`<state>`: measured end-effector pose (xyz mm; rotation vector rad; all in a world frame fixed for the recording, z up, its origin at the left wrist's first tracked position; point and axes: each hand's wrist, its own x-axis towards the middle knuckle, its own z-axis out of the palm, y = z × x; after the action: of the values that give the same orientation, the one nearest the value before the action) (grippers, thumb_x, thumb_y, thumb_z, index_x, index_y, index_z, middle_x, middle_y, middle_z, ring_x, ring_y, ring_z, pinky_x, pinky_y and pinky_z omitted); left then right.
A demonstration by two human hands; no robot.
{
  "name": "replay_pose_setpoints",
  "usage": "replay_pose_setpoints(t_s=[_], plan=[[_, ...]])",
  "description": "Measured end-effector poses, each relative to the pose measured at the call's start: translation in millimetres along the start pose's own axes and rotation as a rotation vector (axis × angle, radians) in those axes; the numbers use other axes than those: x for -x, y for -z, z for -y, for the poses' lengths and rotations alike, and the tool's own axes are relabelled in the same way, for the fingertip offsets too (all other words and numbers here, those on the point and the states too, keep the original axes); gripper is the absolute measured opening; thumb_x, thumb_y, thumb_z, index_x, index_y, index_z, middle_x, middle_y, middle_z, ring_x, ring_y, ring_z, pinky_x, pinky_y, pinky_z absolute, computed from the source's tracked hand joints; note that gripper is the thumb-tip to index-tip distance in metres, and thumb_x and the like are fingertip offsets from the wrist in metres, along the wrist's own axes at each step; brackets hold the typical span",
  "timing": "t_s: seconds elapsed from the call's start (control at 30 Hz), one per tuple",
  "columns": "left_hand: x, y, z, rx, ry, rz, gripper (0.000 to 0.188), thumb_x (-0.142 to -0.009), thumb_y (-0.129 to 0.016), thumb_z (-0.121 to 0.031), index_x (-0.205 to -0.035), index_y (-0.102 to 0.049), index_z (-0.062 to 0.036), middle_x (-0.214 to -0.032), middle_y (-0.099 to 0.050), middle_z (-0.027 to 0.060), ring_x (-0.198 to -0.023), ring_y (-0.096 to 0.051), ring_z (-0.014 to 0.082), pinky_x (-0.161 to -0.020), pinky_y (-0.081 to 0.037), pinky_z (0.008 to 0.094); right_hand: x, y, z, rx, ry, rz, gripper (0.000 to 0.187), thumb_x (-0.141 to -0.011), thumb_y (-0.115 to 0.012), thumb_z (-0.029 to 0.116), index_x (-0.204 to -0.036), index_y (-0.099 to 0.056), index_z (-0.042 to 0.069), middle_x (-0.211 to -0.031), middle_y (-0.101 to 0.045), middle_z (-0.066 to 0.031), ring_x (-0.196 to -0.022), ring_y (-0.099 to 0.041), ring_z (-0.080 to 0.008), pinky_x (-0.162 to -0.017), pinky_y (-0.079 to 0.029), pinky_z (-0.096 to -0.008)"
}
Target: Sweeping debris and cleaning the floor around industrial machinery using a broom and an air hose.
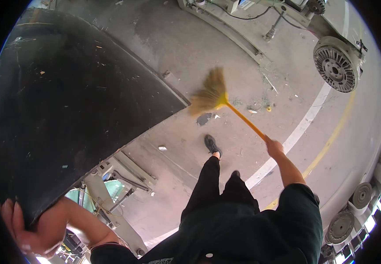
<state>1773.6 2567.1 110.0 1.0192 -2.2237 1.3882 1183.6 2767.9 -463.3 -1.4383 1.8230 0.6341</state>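
My right hand (275, 148) is closed round the orange handle of a broom (245, 120), out to the right of my body. The broom's fanned straw head, blurred by motion, is low over the floor near the corner of a large black tabletop (80, 94). At the lower left, my left hand (34, 229) grips the near edge of this tabletop, fingers bent over the corner. Small scraps and dust are scattered over the black surface.
Bits of litter (253, 111) and a dark patch (204, 119) mark the concrete floor near my shoe (211, 144). A metal frame (111, 193) stands under the tabletop. Machinery with a slotted wheel (336, 69) is at the far right; round discs (341, 226) line the lower right.
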Motion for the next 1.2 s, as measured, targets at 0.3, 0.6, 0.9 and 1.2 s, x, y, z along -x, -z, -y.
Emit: replay_pose_setpoints(t_s=[0.3,0.6,0.9,1.2], plan=[[-12.3,-10.7,-31.3,0.086,0.297,-0.211,0.047,-0.102,-0.033,-0.014,-0.075,-0.066,0.0035,-0.085,-0.066,0.0178,-0.079,-0.066,0.0264,-0.091,-0.058,0.0519,184.8,82.4,-115.6,-0.200,-0.223,-0.138,0.043,-0.103,-0.055,0.029,-0.145,-0.054,0.026,-0.107,-0.071,-0.0249,-0.101,-0.068,-0.0443,-0.084,-0.055,-0.0543],[-27.8,-10.3,-55.3,-0.138,0.552,-0.060,0.043,-0.103,-0.038,-0.014,-0.075,-0.063,0.0069,-0.097,-0.063,0.0206,-0.088,-0.063,0.0276,-0.096,-0.056,0.0555,-83.3,304.7,77.1,-0.339,0.317,-0.423,0.044,-0.105,-0.050,0.037,-0.149,-0.048,0.034,-0.107,-0.070,-0.0246,-0.099,-0.067,-0.0440,-0.083,-0.053,-0.0532],[-44.4,-16.7,-72.4,-0.255,0.747,0.039,0.038,-0.106,-0.044,-0.015,-0.088,-0.068,0.0090,-0.113,-0.064,0.0205,-0.115,-0.063,0.0345,-0.097,-0.054,0.0440,-305.8,439.8,223.8,-0.746,0.264,-0.214,0.042,-0.103,-0.049,0.036,-0.141,-0.060,0.021,-0.098,-0.073,-0.0170,-0.087,-0.071,-0.0350,-0.075,-0.054,-0.0460],[-67.7,-30.1,-70.1,-0.385,0.723,0.044,0.037,-0.106,-0.048,-0.016,-0.087,-0.069,0.0071,-0.109,-0.064,0.0179,-0.111,-0.064,0.0306,-0.094,-0.055,0.0455,-170.0,379.2,126.3,-0.721,0.392,-0.304,0.043,-0.105,-0.056,0.030,-0.146,-0.056,0.017,-0.096,-0.066,-0.0133,-0.084,-0.063,-0.0228,-0.073,-0.050,-0.0364]])
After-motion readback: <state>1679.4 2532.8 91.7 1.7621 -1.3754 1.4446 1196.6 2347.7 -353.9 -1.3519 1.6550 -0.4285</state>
